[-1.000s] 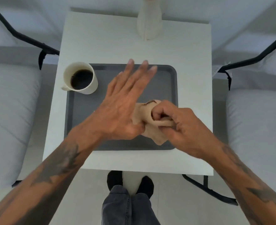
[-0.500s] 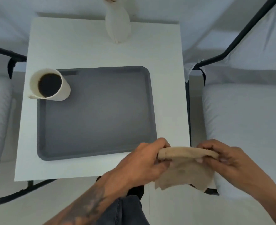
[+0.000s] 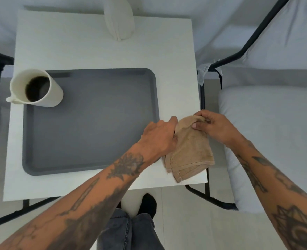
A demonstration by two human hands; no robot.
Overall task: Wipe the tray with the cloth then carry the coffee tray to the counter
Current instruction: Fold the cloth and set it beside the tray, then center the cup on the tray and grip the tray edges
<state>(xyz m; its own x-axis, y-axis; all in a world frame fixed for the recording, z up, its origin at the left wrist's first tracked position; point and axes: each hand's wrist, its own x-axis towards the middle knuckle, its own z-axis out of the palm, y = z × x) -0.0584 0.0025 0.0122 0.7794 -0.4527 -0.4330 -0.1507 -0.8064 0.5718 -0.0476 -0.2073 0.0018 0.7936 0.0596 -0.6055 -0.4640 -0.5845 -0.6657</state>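
The flat grey rectangular plastic tray (image 3: 89,121) lies on the white square table (image 3: 176,83), just left of the left hand (image 3: 158,136). That hand and the right hand (image 3: 216,127) both pinch the folded tan terry cloth (image 3: 190,152), which rests on the table between them, beside the tray's right rim. A white cup of black coffee (image 3: 35,88) stands on the tray's far left corner, well apart from both hands.

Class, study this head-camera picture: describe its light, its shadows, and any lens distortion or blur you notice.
Head view: soft, even light, no glare on the grey tray; only a faint shadow under the folded cloth. Head view: wide-angle bending curves the white table edges and tilts the coffee mug outward. Head view: both hands, left and right, look sharp.
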